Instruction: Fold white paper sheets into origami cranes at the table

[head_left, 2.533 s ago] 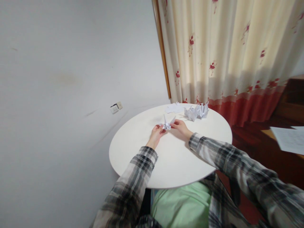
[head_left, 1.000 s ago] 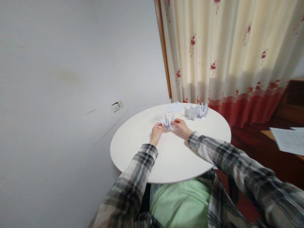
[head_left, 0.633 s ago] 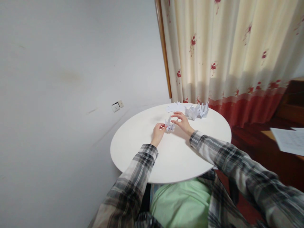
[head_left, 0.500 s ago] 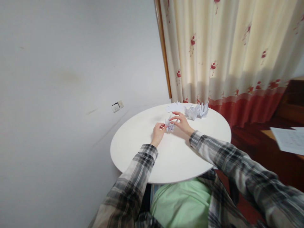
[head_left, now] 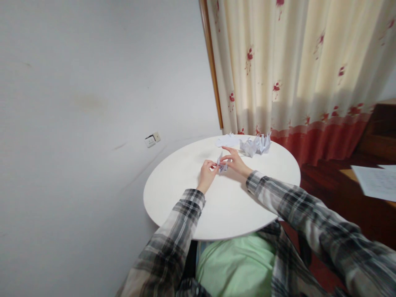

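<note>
**Q:** Status of the left side?

**A:** A wall socket [head_left: 151, 139] sits low on the wall, well apart from the work. The left hand [head_left: 206, 174] rests on the round table [head_left: 229, 210], fingers curled in, thumb and fingertips closed on the near edge of the folded paper piece [head_left: 221, 164].

**Q:** Location and condition of the piece?

**A:** It is between both hands, just above the tabletop, past the table's middle. It is small and multi-layered, with one point standing up. The exact fold is too small to tell.

**Q:** Right hand?

**A:** The right hand [head_left: 237, 162] pinches the piece's upper point between thumb and forefinger; the other fingers are loosely spread and hold nothing.

**Q:** Progress, as far as visible?

**A:** Judged well advanced: the sheet is already reduced to a compact form, but its shape is not yet opened out. Beyond the right hand lie flat sheets [head_left: 227, 141], unfolded, and beside them the finished figures [head_left: 256, 145], near the curtain [head_left: 293, 74].
</note>
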Demonstrator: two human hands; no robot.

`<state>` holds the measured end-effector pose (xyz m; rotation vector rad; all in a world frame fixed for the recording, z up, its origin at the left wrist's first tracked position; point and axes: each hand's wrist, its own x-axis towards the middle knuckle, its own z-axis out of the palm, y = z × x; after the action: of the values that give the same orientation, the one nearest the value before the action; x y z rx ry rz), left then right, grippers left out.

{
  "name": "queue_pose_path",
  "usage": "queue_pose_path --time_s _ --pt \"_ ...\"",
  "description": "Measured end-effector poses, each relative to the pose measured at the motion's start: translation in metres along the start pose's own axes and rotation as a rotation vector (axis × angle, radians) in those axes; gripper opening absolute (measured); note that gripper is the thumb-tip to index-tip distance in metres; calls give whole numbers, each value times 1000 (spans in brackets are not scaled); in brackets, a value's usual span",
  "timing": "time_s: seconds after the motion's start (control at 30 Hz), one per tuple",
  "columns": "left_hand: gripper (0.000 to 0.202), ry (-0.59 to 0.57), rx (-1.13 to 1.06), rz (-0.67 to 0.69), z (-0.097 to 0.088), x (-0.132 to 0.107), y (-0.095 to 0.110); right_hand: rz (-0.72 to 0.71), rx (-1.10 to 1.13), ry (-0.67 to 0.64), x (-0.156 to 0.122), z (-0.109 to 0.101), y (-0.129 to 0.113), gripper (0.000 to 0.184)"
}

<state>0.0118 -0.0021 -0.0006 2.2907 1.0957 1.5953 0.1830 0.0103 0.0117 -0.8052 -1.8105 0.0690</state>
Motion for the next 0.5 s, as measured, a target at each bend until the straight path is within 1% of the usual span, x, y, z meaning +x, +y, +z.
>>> queue_pose_path --time_s 0.23,0.5 --pt "19 -37 -48 -64 -4 4 9 19 39 -35 2 -2 5 4" --pt "13 -56 -55 -67 -6 5 15 -19 44 -91 1 1 5 2"
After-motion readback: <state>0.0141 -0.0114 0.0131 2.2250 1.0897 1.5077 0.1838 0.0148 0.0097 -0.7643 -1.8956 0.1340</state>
